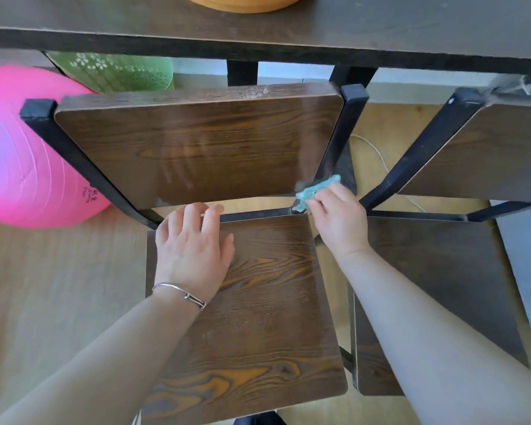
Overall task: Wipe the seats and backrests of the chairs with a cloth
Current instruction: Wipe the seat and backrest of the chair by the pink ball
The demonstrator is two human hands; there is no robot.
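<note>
The cloth [318, 190], a small teal rag, is bunched in the fingertips of the right hand [339, 219], which pinches it with curled fingers. Its long axis runs on a slant, from low beside the thumb up and away past the knuckles. It sits at the lower right corner of the backrest [196, 142], by the black frame post [341, 142]; motion blur there makes it hard to say whether it touches the wood or the post.

The chair faces the person, its seat [252, 302] stretching from under both forearms away to the backrest, grain running side to side. The left hand [193, 243] lies flat on the seat's far edge, fingers relaxed and slightly spread, holding nothing; a silver bracelet [180, 294] circles its wrist.

Right of the right hand stands a second chair [442, 286], set the same way. Beyond both hands the dark worktop [288, 26] spans the view, with an orange object [242, 3] on it. Left of the left hand a pink ball [28, 148] rests on the floor, with a green perforated basket [114, 72] behind it. A pale cord [377, 154] lies on the floor between the chairs.
</note>
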